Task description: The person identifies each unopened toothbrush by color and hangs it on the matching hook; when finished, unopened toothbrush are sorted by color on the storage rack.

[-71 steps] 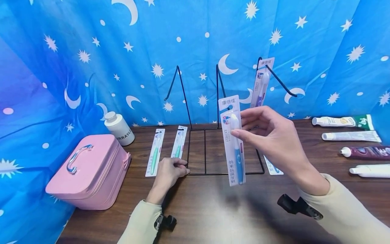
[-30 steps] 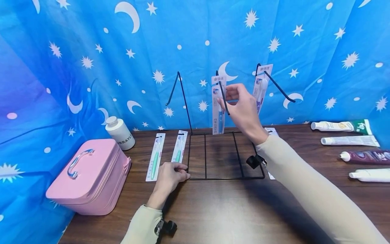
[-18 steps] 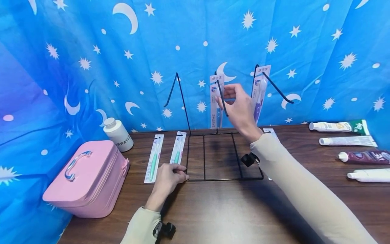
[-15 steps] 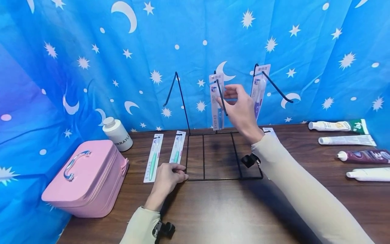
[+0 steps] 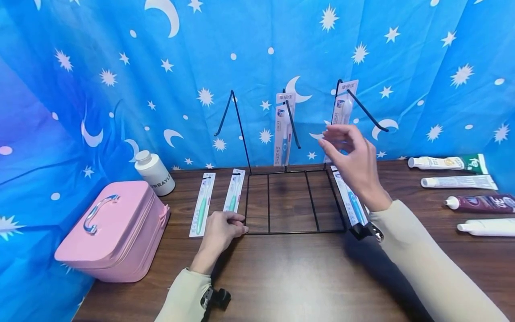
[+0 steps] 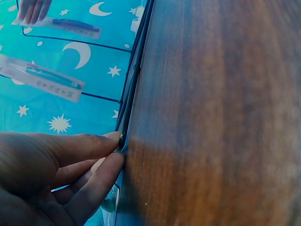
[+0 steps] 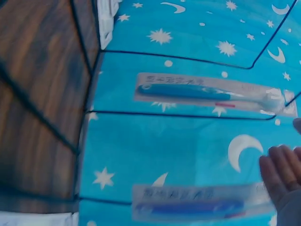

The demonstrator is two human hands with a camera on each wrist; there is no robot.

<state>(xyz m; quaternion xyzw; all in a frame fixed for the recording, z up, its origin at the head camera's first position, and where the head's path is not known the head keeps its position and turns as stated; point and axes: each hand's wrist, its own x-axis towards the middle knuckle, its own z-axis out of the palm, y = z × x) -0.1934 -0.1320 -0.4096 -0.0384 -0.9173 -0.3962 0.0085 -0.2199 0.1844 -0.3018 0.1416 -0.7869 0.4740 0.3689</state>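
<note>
My left hand point(image 5: 221, 228) pinches the front left corner of a black wire display rack point(image 5: 297, 232); thumb and fingertips grip the wire in the left wrist view. A packaged blue toothbrush point(image 5: 280, 134) hangs from the rack's middle hook. My right hand point(image 5: 356, 163), fingers loosely bent and holding nothing, is to the right of that pack. It partly covers a second pack point(image 5: 347, 96) on the right hook, whose purple toothbrush point(image 7: 193, 208) shows in the right wrist view. The left hook point(image 5: 224, 112) bears nothing.
Two packaged green toothbrushes point(image 5: 202, 205) lie left of the rack, a packaged blue toothbrush point(image 5: 351, 201) right of it. A pink case point(image 5: 116, 228) and white bottle point(image 5: 154, 174) stand at left. Several tubes, including a maroon tube point(image 5: 479, 202), lie at far right.
My right hand carried the packaged blue toothbrush to the middle hook, then let go and drew away to the right. The pack now hangs there. My left hand kept its grip on the rack.
</note>
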